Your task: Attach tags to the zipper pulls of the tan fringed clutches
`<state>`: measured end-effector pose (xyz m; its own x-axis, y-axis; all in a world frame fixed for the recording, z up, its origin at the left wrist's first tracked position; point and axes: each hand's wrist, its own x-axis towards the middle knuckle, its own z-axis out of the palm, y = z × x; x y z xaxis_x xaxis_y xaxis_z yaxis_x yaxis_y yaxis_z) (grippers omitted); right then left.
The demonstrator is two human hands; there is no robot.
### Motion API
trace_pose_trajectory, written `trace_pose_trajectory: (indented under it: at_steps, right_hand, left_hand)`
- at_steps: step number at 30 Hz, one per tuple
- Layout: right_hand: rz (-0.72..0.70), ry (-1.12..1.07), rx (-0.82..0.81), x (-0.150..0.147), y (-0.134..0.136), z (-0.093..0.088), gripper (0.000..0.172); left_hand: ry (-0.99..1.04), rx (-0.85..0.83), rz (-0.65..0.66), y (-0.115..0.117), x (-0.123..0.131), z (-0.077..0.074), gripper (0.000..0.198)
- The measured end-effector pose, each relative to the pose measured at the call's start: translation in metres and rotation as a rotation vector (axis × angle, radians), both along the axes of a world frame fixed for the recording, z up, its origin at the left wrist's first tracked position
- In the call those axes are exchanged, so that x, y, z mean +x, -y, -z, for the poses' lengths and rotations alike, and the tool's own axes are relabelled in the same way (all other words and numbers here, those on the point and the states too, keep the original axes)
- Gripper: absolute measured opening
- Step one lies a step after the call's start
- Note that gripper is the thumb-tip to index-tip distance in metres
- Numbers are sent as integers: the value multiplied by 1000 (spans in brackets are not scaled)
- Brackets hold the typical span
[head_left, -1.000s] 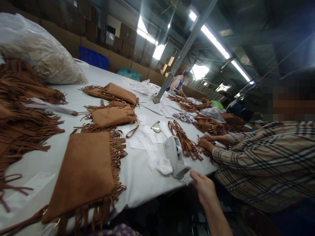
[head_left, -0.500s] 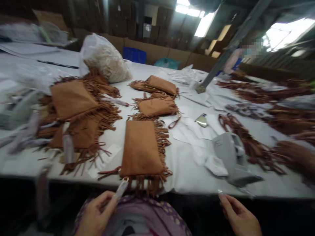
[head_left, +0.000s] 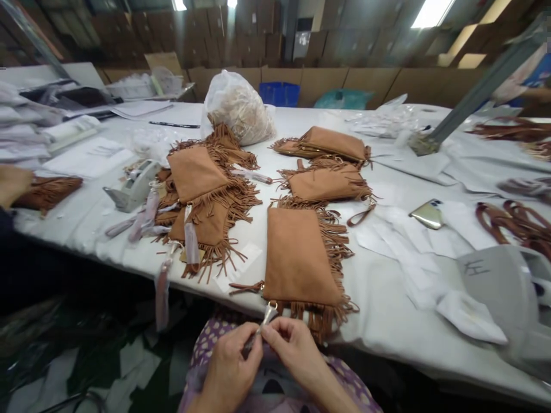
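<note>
Head view: left hand, right hand pinching clasp together.

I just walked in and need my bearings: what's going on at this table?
A person has both hands together at the near edge of the white table. The left hand and right hand pinch a silvery clasp hanging from the corner of a brown fringed pouch lying flat in front of them. More fringed pouches lie piled to its left, and a phone lies to its right.
</note>
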<state>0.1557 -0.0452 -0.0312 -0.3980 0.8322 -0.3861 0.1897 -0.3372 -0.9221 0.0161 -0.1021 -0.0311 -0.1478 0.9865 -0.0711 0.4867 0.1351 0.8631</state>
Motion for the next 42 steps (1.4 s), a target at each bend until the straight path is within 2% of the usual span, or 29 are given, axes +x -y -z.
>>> trace_pose_trajectory:
  at_steps: [4,9,14,19,22,24,26,28,31,35,37,39,41,42]
  right_hand:
    - [62,113,-33,-5,0,10,36]
    - [150,208,-65,-8,5,5,30]
    - [216,141,-147,-6,5,4,30]
    - [101,-68,-261,-4,6,10,43]
    - [143,-68,-217,-9,8,16,46]
    - [174,-50,-198,-12,9,19,47]
    - [179,-49,-195,-13,8,21,47]
    - [178,-53,-182,-11,8,21,46]
    - [163,-76,-137,-6,7,20,45]
    - [116,-96,-46,-2,5,18,43]
    - [118,-36,38,1,3,18,42]
    - [163,76,161,7,2,18,40]
    - [233,148,228,13,4,17,37]
    - [262,146,205,15,6,15,35]
  left_hand:
    - [-18,-27,9,0,0,4,18]
    - [34,-101,15,0,3,4,25]
    - [174,-120,2,0,5,5,30]
    - [334,-178,4,2,6,9,32]
    - [256,-148,-83,5,5,13,23]
    - [145,-61,-121,7,3,16,32]
    - [66,24,-85,7,2,17,35]
    - [56,22,-33,6,1,15,28]
    - [222,-146,-21,1,1,9,28]
    - [672,-357,-20,-10,-2,6,33]
    - [858,-438,-30,-13,-4,6,35]
    - [889,-430,-64,-15,-5,7,36]
    - [747,-340,-104,-14,-5,6,36]
    - [646,-299,-112,-13,-4,5,36]
